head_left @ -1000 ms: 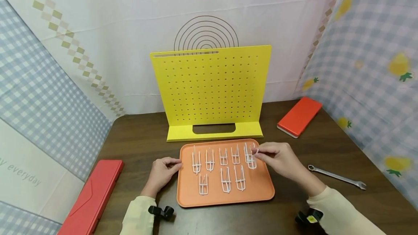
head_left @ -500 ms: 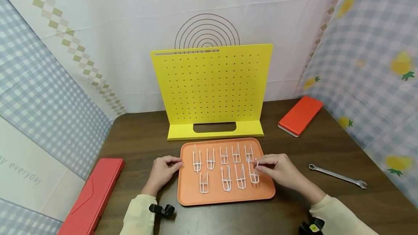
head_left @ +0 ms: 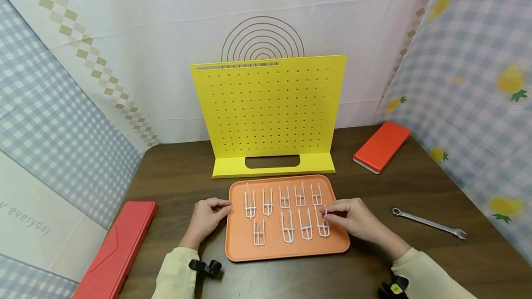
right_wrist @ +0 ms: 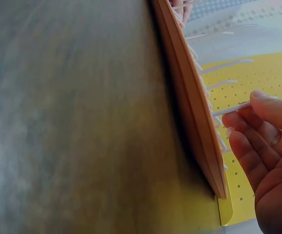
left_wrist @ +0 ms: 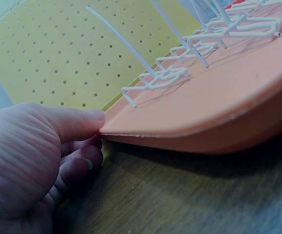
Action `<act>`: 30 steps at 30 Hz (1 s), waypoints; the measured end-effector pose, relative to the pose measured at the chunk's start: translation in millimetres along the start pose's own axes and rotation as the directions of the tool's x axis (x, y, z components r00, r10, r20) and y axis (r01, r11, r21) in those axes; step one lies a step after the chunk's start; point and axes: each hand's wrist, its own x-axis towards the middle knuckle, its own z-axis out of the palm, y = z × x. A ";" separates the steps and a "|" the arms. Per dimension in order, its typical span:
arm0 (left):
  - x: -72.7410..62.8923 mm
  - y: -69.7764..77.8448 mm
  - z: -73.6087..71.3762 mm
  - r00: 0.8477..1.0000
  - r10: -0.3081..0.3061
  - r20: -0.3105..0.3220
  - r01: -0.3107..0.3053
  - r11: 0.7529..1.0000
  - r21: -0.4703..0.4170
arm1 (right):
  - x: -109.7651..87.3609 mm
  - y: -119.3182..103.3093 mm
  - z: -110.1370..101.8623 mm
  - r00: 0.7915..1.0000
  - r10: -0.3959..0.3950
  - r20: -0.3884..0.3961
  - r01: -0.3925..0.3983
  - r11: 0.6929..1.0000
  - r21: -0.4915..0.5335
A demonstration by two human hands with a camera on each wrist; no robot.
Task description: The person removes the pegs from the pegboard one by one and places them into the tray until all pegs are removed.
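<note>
Several white wire pegboard hooks stand in two rows on an orange tray (head_left: 241,248), prongs pointing up. At the tray's left rim, my left hand (head_left: 206,220) pinches the edge; the left wrist view shows the thumb on top and fingers curled beneath. My right hand (head_left: 355,218) pinches the upright prong of the rightmost front-row wire hook (head_left: 323,232) between thumb and forefinger. In the right wrist view that hook's prong (right_wrist: 233,108) runs from the fingertips down to the tray. The hook's base sits on or very close to the tray; I cannot tell which.
Behind the tray stands a yellow pegboard (head_left: 270,110) on its foot. A red case (head_left: 118,248) lies at the left and a smaller red box (head_left: 382,146) at the back right. A combination wrench (head_left: 429,224) lies to the right, on the dark wood table (head_left: 174,170).
My right hand has brought the hook from the back row toward me, down to the right end of the front row. The left hand has stayed on the tray's rim.
</note>
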 end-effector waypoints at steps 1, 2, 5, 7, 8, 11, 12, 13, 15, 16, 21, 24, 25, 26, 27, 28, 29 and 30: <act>0.0 0.0 0.0 1.000 0.005 -0.002 -0.005 1.000 -0.002 | -0.3 3.6 0.0 1.000 0.003 0.002 -0.003 1.000 -0.005; 0.1 -0.4 0.1 1.000 0.010 -0.003 -0.010 1.000 -0.002 | -0.3 2.7 -0.1 1.000 0.012 0.004 -0.012 1.000 -0.011; 0.3 -1.3 0.4 1.000 0.028 -0.012 -0.028 1.000 -0.006 | 0.3 -4.4 -0.2 0.999 0.035 0.009 -0.035 0.999 -0.029; 0.4 -1.9 0.6 0.999 0.033 -0.014 -0.033 0.999 -0.005 | 1.0 -9.4 -0.2 0.999 0.043 0.015 -0.043 0.999 -0.028; 0.5 -2.1 0.7 0.999 0.034 -0.015 -0.034 0.999 -0.003 | 1.3 -10.9 -0.2 0.999 0.045 0.017 -0.044 0.999 -0.025; 0.6 -2.7 0.9 1.000 0.028 -0.014 -0.028 1.000 -0.002 | 1.7 -9.3 -0.1 0.999 0.044 0.023 -0.044 0.999 -0.023; 0.6 -2.8 1.1 1.000 0.026 -0.013 -0.026 1.000 -0.001 | 1.6 -7.2 -0.1 0.999 0.045 0.025 -0.044 0.999 -0.029; 0.4 -2.8 1.2 0.999 0.030 -0.013 -0.030 1.000 0.000 | 1.4 -4.7 -0.1 0.999 0.047 0.027 -0.046 0.998 -0.032; 0.3 -2.5 1.2 1.000 0.022 -0.012 -0.022 1.000 -0.004 | 0.9 0.2 -0.4 0.998 0.051 0.031 -0.049 0.998 -0.037; 0.3 -2.5 1.3 1.000 0.022 -0.012 -0.022 1.000 -0.004 | 0.7 2.1 -0.6 0.998 0.052 0.033 -0.051 0.998 -0.034; 0.1 -2.0 1.1 1.000 0.020 -0.011 -0.020 1.000 -0.001 | 0.3 7.3 -0.8 0.999 0.027 0.038 -0.027 0.999 -0.025; 0.0 -1.7 0.9 1.000 0.014 -0.008 -0.014 1.000 0.003 | 0.6 7.3 -0.1 0.999 0.019 0.036 -0.018 0.999 -0.040; -0.1 -1.6 0.7 1.000 0.011 -0.006 -0.011 1.000 0.003 | 0.7 6.9 0.2 0.999 0.019 0.034 -0.018 0.999 -0.047; -0.1 -1.4 0.7 1.000 0.010 -0.005 -0.010 1.000 0.003 | 0.9 6.2 0.5 0.999 0.023 0.032 -0.021 0.998 -0.055; -0.2 -1.3 0.5 1.000 0.004 -0.004 -0.004 1.000 0.000 | 1.1 5.1 0.8 0.999 0.026 0.030 -0.024 0.998 -0.060; -0.3 -1.1 0.5 1.000 0.006 -0.003 -0.006 1.000 0.000 | 1.3 3.6 1.2 0.999 0.028 0.028 -0.027 0.998 -0.065; -0.3 -1.1 0.5 1.000 0.005 -0.003 -0.005 1.000 -0.001 | 1.6 1.3 1.6 0.999 0.031 0.026 -0.029 0.997 -0.068; -0.3 -1.1 0.4 1.000 0.005 -0.003 -0.005 1.000 -0.002 | 1.9 -1.9 1.8 0.999 0.032 0.024 -0.030 0.997 -0.069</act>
